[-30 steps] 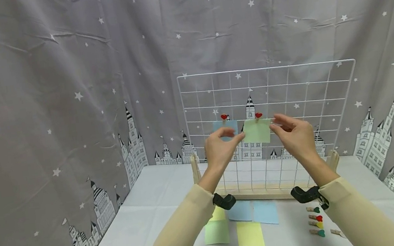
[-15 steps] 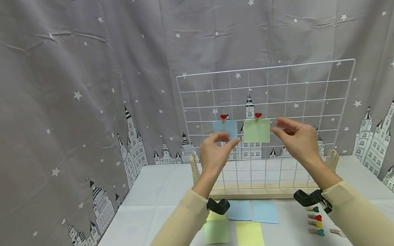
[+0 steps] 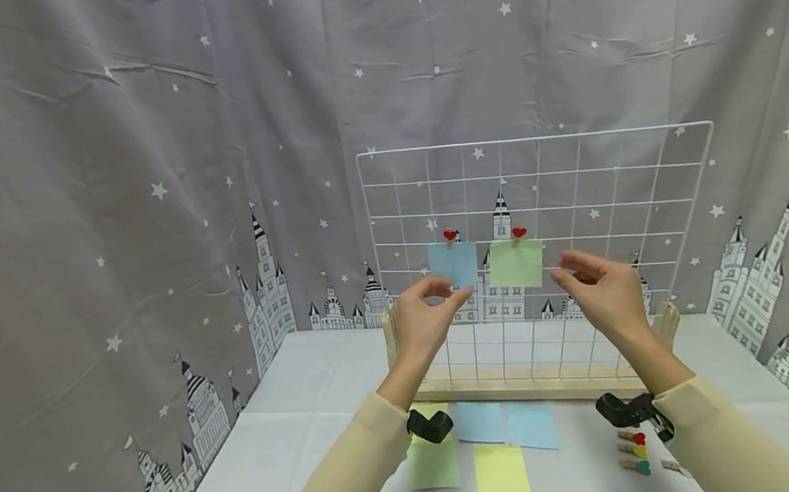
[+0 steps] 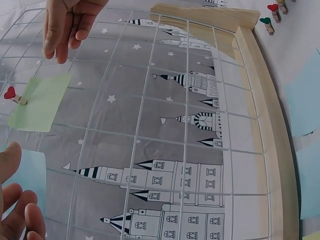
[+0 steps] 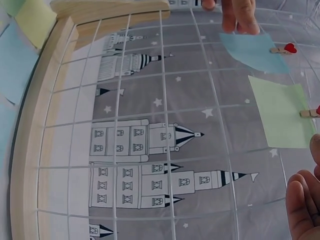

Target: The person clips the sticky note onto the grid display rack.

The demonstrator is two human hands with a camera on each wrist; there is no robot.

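Looks like hanging the green note [image 3: 516,264] on the grid [image 3: 534,138], right of the blue note [image 3: 453,261], is done, left hand [image 3: 420,320] and right hand [image 3: 609,295] both relaxed and empty, so next probably calls for a clip [image 3: 635,465] from near right.

The left wrist view's edge crops the left hand [image 4: 19,211]; the right sleeve [image 3: 731,434] partly hides the rightmost clothespin [image 3: 673,466].
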